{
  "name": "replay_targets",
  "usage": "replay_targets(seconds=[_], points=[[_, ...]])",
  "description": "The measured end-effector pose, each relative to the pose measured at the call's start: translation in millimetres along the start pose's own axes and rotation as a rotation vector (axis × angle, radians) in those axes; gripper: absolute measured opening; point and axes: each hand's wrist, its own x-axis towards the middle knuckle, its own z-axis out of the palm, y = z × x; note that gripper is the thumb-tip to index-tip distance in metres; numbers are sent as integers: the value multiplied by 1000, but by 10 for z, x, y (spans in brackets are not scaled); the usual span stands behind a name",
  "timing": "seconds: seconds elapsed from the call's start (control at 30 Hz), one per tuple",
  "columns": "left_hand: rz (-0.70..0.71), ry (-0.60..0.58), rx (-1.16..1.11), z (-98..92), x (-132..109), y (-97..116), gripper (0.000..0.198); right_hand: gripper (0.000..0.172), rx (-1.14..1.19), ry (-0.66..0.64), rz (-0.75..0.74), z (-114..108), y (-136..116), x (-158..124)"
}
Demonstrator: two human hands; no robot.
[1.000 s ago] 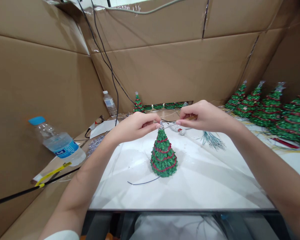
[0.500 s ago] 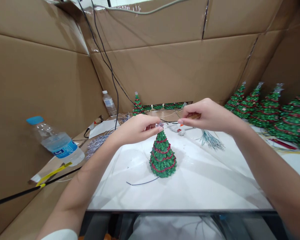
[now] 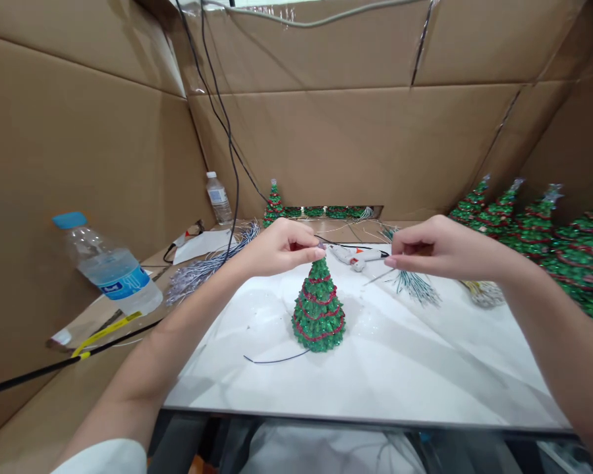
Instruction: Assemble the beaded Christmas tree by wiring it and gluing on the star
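A small green Christmas tree (image 3: 319,309) with red garland stands upright on the white work surface (image 3: 277,388). At its tip, my left hand (image 3: 289,247) is closed, pinching the small purplish topper (image 3: 321,245), which the fingers mostly cover. To the right, my right hand (image 3: 425,245) is closed round a thin pointed tool (image 3: 378,276); its slim grey end slants down and left, apart from the tree, and its handle is hidden in the fingers. A dark wire (image 3: 277,361) runs out from under the tree's base to the left.
Behind the tree lies a glue gun (image 3: 358,258), with green-white wires (image 3: 415,286) beside it. Several finished trees (image 3: 534,224) line the right. Bottles (image 3: 123,276) and a wire bundle (image 3: 202,266) are at left. Cardboard walls (image 3: 301,145) enclose the table.
My right hand has moved right and slightly down, away from the treetop, with the thin tool. My left hand stays at the topper. The view has shifted slightly.
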Motion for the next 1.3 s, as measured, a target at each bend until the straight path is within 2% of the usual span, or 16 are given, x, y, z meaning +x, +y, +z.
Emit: replay_targets(seconds=[0.1, 0.27, 0.4, 0.5, 0.67, 0.9, 1.0, 1.1, 1.2, 1.3], points=[[-3, 2, -24, 2, 3, -8, 36, 43, -80, -130, 84, 107, 58, -55], [-22, 0, -19, -3, -1, 5, 34, 21, -178, -275, 184, 367, 156, -110], [-37, 7, 0, -7, 2, 1, 36, 43, -123, -349, 249, 573, 240, -115], [-37, 8, 0, -9, 5, -11, 38, 48, -115, -365, 228, 720, 237, -75], [-52, -1, -10, -18, 5, -19, 38, 39, -165, -381, 200, 927, 207, 3], [-63, -19, -11, -28, 14, -25, 36, 28, -190, -364, 177, 1145, 308, 16], [-64, -17, 2, -32, 15, -15, 38, 25, -191, -349, 168, 1141, 315, 14], [-65, -17, 8, -35, 12, -10, 36, 25, -204, -313, 219, 1043, 345, 8], [-46, -6, 18, -35, 8, -10, 34, 31, -288, -192, 390, 874, 471, -11], [-27, 16, 35, -35, 5, -6, 34, 35, -370, -80, 600, 694, 705, -66]])
